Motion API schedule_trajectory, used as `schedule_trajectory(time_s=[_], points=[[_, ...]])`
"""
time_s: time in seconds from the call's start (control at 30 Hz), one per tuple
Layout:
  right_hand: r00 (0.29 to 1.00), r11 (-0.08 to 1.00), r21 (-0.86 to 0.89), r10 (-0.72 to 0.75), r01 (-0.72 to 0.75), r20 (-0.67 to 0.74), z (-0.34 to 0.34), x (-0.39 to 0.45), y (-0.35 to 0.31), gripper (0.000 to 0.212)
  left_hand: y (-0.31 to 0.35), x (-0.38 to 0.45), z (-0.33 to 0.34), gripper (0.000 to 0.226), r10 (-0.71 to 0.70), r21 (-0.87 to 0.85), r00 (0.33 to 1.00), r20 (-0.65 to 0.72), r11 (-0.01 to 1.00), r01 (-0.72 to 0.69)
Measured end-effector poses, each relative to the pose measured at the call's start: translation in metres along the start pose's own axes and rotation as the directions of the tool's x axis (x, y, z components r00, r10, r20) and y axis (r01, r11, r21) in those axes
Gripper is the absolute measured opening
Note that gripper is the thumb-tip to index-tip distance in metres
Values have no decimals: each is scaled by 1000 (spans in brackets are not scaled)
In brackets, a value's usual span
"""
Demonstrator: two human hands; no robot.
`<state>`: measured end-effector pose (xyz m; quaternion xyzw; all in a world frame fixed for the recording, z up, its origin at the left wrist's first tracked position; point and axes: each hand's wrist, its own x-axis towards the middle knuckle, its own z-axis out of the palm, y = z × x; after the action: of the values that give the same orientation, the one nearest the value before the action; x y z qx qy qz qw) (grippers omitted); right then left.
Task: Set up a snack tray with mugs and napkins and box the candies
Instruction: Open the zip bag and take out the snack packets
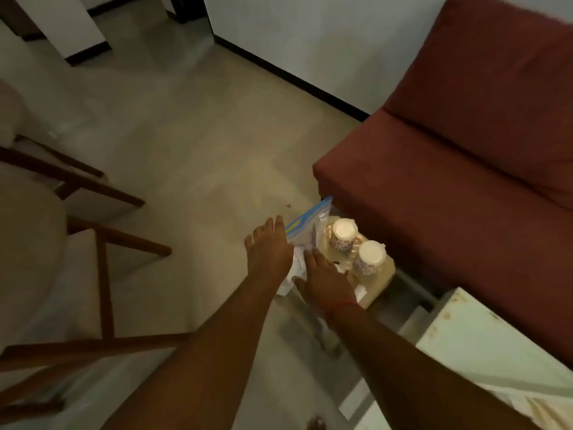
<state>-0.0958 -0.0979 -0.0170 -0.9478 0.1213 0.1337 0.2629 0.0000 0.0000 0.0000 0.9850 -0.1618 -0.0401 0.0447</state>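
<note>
Both my arms are stretched down to the tray [376, 293], a small pale one low on the floor, just beside the red sofa [449, 197]. My left hand [269, 249] is spread flat, fingers apart, right at the near edge of the zip bag [305, 226]; can't tell if it's actually pinching the bag or only resting against it. My right hand [324, 279] lies open, palm down, over the napkins [293, 274], holding nothing I can make out.

Two mugs [342, 234] stand on the tray, upside down, close together, w/ the second mug [369, 257] nearer the tray's right edge. The bag stands tilted, leaning by the first mug. It prob. holds the candies, but the contents are too blurred to be sure. No box in view.

Risks, as I judge them:
- Bag is upright and floppy. If I pull it w/ flat fingers it may slip or tip, and spill if the zip isn't closed.
- My right wrist is v. near the mugs. A sideways sweep could knock one over; they'd roll off the tray.
- Napkins hang past the tray's left edge, partly under my hand. Dragging the hand could pull them to the floor.

Around: wooden chairs [105, 243] to my left, well apart, not in the way. A pale cabinet top [483, 336] at lower right, near my right arm; elbow room is tight there. The sofa front crowds the tray's far side, so reaching is only from my side.
</note>
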Motion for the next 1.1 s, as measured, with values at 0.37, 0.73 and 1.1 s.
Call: schedule_trajectory(time_s=[0.37,0.73,1.1], points=[[917,945,69,289,-319,273,59,-126,86,65,28,17,-2,16,-20,-81,998,55,996,25],[927,675,682,376,-281,9,-69,-156,105,41,143,-110,-88,8,177,-245,963,-204,943,-225],[808,29,982,574,-186,136,-163,-366,216,28,323,-341,-113,34,299,-612,948,-108,731,-301]])
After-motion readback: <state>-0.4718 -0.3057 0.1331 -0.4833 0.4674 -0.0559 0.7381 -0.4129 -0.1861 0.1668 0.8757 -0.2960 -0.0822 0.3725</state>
